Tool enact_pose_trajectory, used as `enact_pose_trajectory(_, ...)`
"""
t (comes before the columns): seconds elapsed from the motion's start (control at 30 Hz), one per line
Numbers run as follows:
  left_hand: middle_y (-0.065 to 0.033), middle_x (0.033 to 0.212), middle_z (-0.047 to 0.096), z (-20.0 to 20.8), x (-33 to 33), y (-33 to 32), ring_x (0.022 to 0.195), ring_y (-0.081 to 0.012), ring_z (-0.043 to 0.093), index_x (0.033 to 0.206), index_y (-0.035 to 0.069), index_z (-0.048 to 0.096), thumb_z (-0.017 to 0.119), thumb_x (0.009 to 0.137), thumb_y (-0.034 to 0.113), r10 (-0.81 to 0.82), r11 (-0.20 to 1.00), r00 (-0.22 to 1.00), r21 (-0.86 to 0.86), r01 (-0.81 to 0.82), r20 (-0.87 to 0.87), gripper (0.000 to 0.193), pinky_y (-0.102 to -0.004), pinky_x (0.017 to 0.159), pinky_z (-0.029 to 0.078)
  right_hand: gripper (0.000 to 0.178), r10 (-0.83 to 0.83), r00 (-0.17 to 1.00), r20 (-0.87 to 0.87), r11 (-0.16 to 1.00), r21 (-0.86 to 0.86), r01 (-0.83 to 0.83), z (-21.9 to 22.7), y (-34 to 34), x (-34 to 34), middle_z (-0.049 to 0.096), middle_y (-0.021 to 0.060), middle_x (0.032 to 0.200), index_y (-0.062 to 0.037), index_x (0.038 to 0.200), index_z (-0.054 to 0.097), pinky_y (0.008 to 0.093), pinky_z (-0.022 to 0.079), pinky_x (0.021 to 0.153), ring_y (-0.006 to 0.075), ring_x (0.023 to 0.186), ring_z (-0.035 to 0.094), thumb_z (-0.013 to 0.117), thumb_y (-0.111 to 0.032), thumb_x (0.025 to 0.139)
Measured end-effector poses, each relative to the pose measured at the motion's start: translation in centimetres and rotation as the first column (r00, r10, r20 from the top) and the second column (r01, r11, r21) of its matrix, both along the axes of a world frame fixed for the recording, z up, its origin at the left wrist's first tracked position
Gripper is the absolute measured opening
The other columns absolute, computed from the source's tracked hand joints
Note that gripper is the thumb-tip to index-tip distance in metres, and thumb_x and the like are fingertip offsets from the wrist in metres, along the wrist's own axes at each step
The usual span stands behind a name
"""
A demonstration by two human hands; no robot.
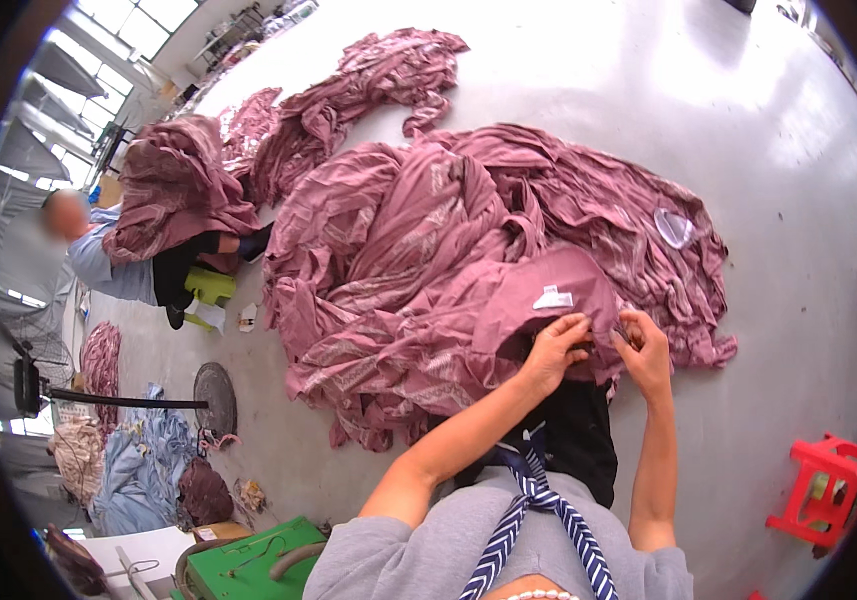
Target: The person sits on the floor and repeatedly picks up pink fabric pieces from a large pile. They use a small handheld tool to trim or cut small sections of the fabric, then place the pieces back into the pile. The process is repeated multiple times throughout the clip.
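A dusty-pink garment piece with a white label lies spread over my lap, on the near side of a big heap of the same cloth. My left hand pinches its near edge between thumb and fingers. Just to the right, my right hand is closed at the same edge, thumb against fingers. Something small and dark shows at the right fingertips, too small to name. The large pink cloth heap spreads over the floor in front of me, with a clear white-rimmed oval piece on its right part.
At the left a seated person handles more pink cloth. A round black stand base and blue cloth pile are nearer. A green table stands at lower left, a red stool at right.
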State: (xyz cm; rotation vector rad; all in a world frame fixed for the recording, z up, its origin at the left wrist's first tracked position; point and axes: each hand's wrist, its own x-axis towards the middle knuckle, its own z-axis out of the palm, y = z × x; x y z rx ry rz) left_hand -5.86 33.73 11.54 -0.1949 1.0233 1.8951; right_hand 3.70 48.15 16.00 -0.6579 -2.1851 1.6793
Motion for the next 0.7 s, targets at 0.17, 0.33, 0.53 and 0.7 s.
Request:
enact_pose_trajectory(0.17,-0.0024,0.094,0.064,1.7,0.3,0.4,0.084,-0.0084,0.061,0.105,0.004,0.058,0.06,0.093,0.012,0.093,0.995,0.919,-0.004,-0.102,-0.382,0.014,-0.0229,0.075,0.049,0.026,-0.118,0.987,-0.11,0.977,0.165,0.135,1.8,0.3,-1.7,0.057,-0.0037,0.078,-0.002,0.097,0.065,0.0208,0.032,0.051,0.0033,0.06,0.039,0.076,-0.017,0.078)
enact_pose_trajectory(0.33,0.0,0.09,0.061,2.7,1.0,0.5,0.081,-0.0064,0.058,0.105,0.002,0.056,0.06,0.093,0.011,0.08,0.996,0.849,0.02,-0.082,-0.522,0.015,-0.023,0.074,0.049,0.017,-0.022,0.997,-0.08,0.998,0.05,0.026,3.6,0.4,-3.2,0.053,-0.0038,0.071,-0.0007,0.086,0.062,0.0218,0.035,0.053,0.004,0.061,0.042,0.074,-0.011,0.079)
enact_pose_trajectory(0.53,-0.0083,0.104,0.064,5.5,0.6,-0.9,0.094,-0.0201,0.063,0.113,0.004,0.057,0.048,0.097,0.03,0.102,0.969,0.989,0.237,-0.074,-0.111,0.032,-0.0369,0.084,0.051,0.025,0.193,0.948,-0.252,0.705,0.708,0.045,5.6,-2.6,-3.5,0.062,0.0102,0.087,-0.0071,0.091,0.065,0.0375,0.05,0.067,0.0299,0.079,0.062,0.065,-0.002,0.068)
enact_pose_trajectory(0.7,-0.007,0.11,0.063,7.2,0.8,-3.3,0.1,-0.0179,0.061,0.117,0.006,0.055,0.049,0.098,0.036,0.031,0.933,0.996,0.361,-0.001,-0.079,0.035,-0.0328,0.087,0.049,0.032,0.289,0.904,-0.313,0.605,0.792,0.081,4.6,-4.4,-0.8,0.065,0.0069,0.094,-0.0058,0.097,0.067,0.0343,0.052,0.066,0.0239,0.081,0.063,0.062,-0.003,0.066)
